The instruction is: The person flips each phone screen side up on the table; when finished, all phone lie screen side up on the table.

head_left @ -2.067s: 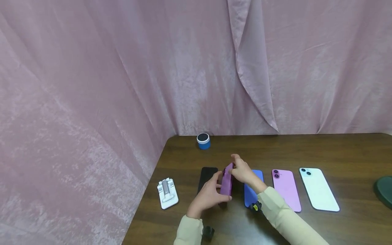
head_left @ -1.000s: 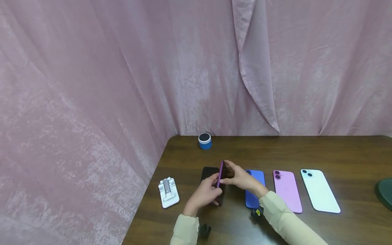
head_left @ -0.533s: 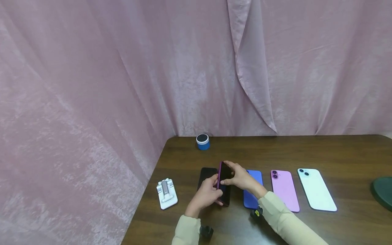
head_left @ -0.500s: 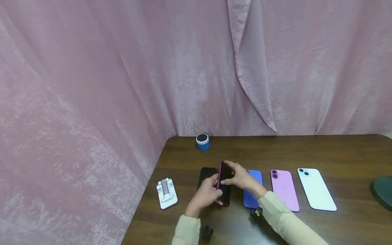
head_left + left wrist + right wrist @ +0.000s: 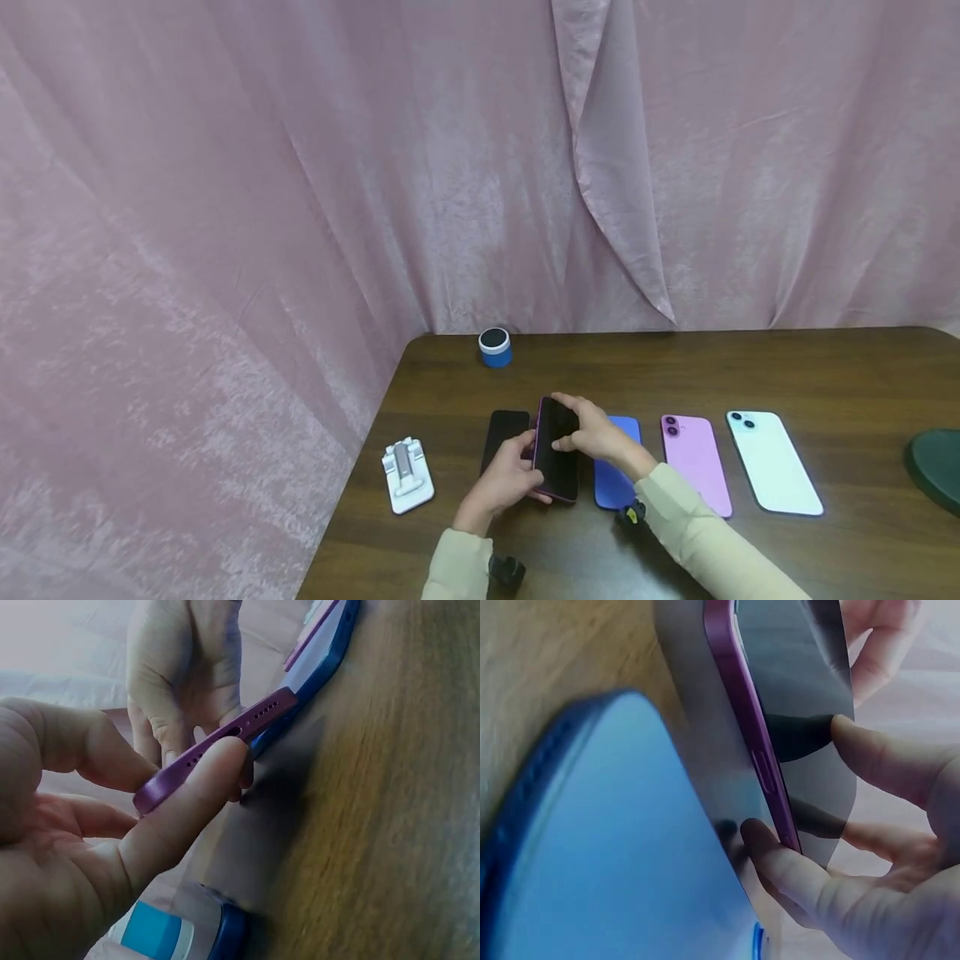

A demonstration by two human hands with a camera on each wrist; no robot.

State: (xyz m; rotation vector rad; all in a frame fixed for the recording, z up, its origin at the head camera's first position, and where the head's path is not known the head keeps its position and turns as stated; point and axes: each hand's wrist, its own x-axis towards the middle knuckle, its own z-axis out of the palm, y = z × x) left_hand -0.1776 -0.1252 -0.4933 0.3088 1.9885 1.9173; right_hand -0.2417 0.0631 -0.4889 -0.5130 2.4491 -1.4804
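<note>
Both hands hold a purple phone [image 5: 558, 454], its dark screen tilted up towards the head camera. My left hand [image 5: 504, 479] grips the near left part, its thumb across the bottom edge with the charging port, as the left wrist view shows. At the far right corner, my right hand [image 5: 600, 435] pinches the phone; in the right wrist view one fingertip lies on the screen and another at the side edge. A black phone [image 5: 504, 432] lies left of the held one. Under my right wrist is a blue phone [image 5: 615, 479], partly hidden.
Farther right lie a lilac phone [image 5: 697, 465] and a pale mint phone [image 5: 776, 462], backs up. A white folded stand [image 5: 408, 479] sits left, a blue-and-white cylinder [image 5: 496, 348] behind. A dark green rounded object [image 5: 937, 467] is at the right edge. Pink curtains [image 5: 480, 167] hang behind the table.
The purple phone has turned over: first its purple back showed, then its thin edge, and now its dark screen. Both hands keep hold of it; the right hand has changed its grip.
</note>
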